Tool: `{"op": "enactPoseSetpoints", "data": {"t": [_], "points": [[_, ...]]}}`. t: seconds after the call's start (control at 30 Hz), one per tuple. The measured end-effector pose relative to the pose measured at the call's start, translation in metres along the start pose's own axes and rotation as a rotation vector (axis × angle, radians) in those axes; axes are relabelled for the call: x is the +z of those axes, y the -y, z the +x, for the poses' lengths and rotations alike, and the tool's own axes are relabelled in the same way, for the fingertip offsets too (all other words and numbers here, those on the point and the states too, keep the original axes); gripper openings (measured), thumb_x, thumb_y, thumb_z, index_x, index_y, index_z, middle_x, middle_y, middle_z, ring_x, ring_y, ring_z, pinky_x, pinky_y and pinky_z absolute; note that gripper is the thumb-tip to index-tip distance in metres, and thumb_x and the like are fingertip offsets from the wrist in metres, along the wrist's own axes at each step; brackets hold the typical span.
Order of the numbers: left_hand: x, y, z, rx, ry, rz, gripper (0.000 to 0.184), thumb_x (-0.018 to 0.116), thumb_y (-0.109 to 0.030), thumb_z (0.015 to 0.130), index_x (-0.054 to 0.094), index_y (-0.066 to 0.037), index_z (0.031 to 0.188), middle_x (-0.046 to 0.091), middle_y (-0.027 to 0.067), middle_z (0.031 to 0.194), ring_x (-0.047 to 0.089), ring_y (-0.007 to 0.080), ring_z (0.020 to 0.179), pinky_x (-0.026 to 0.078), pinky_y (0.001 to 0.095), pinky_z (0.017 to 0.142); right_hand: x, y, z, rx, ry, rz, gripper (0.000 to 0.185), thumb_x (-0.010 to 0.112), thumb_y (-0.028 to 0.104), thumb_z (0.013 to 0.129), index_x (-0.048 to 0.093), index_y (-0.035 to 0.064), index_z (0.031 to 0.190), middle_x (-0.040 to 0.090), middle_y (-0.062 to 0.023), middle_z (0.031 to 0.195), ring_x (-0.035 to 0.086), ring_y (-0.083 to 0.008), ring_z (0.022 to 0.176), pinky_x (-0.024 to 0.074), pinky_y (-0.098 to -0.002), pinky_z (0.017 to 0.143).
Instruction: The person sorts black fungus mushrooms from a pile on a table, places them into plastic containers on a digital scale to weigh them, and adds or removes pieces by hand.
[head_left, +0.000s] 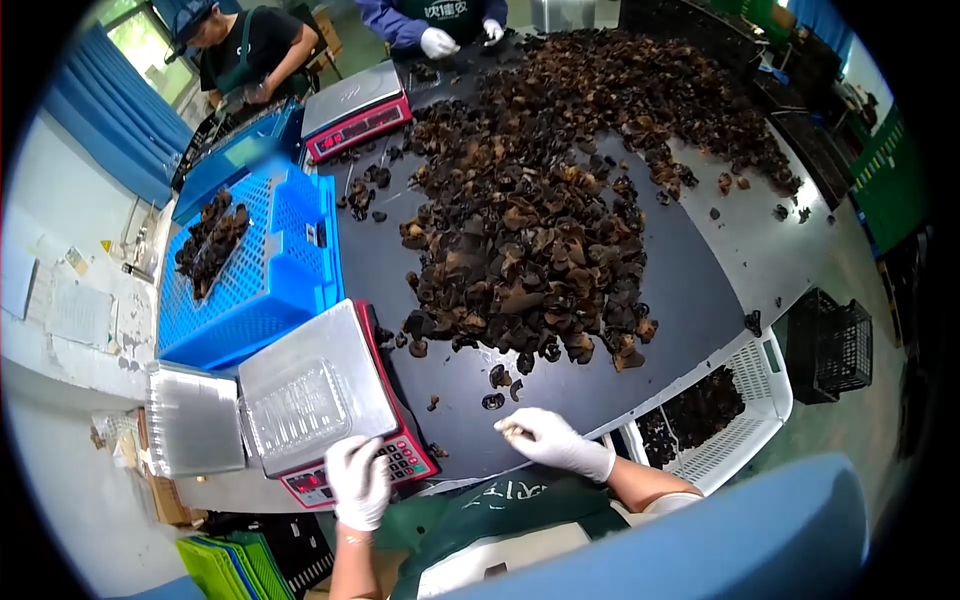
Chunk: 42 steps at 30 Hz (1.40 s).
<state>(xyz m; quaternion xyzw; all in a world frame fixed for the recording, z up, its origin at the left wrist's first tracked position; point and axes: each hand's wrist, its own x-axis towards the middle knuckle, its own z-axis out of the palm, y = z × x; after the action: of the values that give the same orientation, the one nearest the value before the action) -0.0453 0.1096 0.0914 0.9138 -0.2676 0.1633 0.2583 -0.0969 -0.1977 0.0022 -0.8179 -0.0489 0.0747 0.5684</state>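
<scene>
My left hand (358, 485), in a white glove, is over the front edge of a red scale (405, 460). Its fingers are apart and hold nothing. On the scale's metal plate lies a clear plastic tray (298, 408), just beyond my fingertips. My right hand (552, 440), also gloved, is above the table's near edge with its fingers drawn together; I cannot make out whether anything is between them. A few loose pieces of dark wood ear mushroom (493, 401) lie near it. A large heap of wood ear mushrooms (530, 230) covers the middle of the dark table.
Stacked clear trays (195, 420) stand left of the scale. Behind is a blue crate (325, 240) with filled packs (213, 245) on top. A white basket (765, 400) of mushrooms sits at right. Across are another scale (350, 98) and two people (250, 50).
</scene>
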Motion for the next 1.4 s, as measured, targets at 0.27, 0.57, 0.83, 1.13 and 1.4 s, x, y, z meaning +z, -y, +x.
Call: {"op": "enactPoseSetpoints", "data": {"t": [0.27, 0.57, 0.83, 1.13, 1.4], "points": [[0.149, -0.044, 0.033, -0.070, 0.315, -0.249, 0.047, 0.070, -0.012, 0.081, 0.057, -0.004, 0.126, 0.054, 0.0171, 0.115, 0.055, 0.0353, 0.107, 0.047, 0.0410, 0.093, -0.038, -0.015, 0.035, -0.201, -0.306, -0.495, 0.038, 0.068, 0.019, 0.083, 0.060, 0.0061, 0.118, 0.058, -0.0150, 0.122, 0.061, -0.0310, 0.100, 0.0527, -0.0369, 0.083], [0.161, -0.038, 0.032, -0.119, 0.351, 0.113, 0.076, 0.079, -0.034, 0.070, 0.052, -0.007, 0.135, 0.048, 0.0197, 0.126, 0.046, 0.0379, 0.115, 0.039, 0.0467, 0.098, -0.016, -0.044, 0.041, -0.116, -0.104, -0.671, 0.022, 0.066, 0.019, 0.082, 0.058, 0.0065, 0.099, 0.056, -0.0111, 0.094, 0.062, -0.0291, 0.085, 0.0522, -0.0397, 0.069], [0.159, -0.041, 0.033, -0.012, 0.324, 0.054, 0.070, 0.075, -0.034, 0.074, 0.052, -0.011, 0.137, 0.048, 0.0168, 0.133, 0.047, 0.0364, 0.112, 0.040, 0.0471, 0.096, -0.096, -0.028, -0.052, 0.201, -0.096, -0.704, 0.009, 0.064, 0.019, 0.076, 0.066, 0.0103, 0.077, 0.066, -0.0109, 0.076, 0.067, -0.0310, 0.073, 0.0540, -0.0406, 0.064], [0.199, -0.051, 0.030, 0.146, 0.330, -0.095, 0.036, 0.061, -0.008, 0.082, 0.063, -0.011, 0.118, 0.058, 0.0112, 0.114, 0.057, 0.0298, 0.095, 0.052, 0.0380, 0.077, -0.119, 0.009, -0.054, 0.183, -0.389, -0.662, 0.030, 0.070, 0.027, 0.079, 0.070, 0.0073, 0.101, 0.069, -0.0130, 0.098, 0.067, -0.0291, 0.089, 0.0535, -0.0375, 0.077], [0.194, -0.049, 0.038, -0.008, 0.330, -0.350, 0.023, 0.065, 0.001, 0.080, 0.063, -0.006, 0.102, 0.059, 0.0124, 0.097, 0.061, 0.0306, 0.084, 0.051, 0.0360, 0.072, -0.045, -0.039, 0.014, -0.079, -0.402, -0.754, 0.052, 0.069, 0.029, 0.078, 0.059, 0.0109, 0.126, 0.051, -0.0172, 0.136, 0.044, -0.0437, 0.122, 0.0385, -0.0553, 0.101]]}}
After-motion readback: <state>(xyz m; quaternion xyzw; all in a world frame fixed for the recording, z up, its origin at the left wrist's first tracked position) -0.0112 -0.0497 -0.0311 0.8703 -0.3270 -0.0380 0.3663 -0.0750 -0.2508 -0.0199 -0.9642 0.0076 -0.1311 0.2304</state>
